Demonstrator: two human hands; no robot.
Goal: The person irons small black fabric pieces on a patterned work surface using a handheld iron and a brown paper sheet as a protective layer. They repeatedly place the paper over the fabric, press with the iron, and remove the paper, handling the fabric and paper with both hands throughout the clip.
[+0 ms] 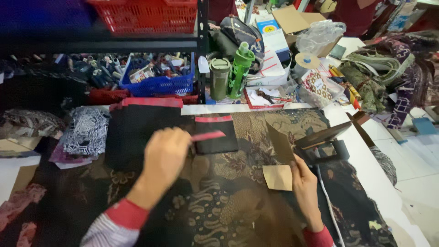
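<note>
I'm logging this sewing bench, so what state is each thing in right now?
left hand: closed on a thin red strip.
right hand: pinching a folded brown card, which stands up off the batik cloth.
green bottle: upright, capped.
blue basket: full of thread spools.
red crate: on the upper shelf.
</note>
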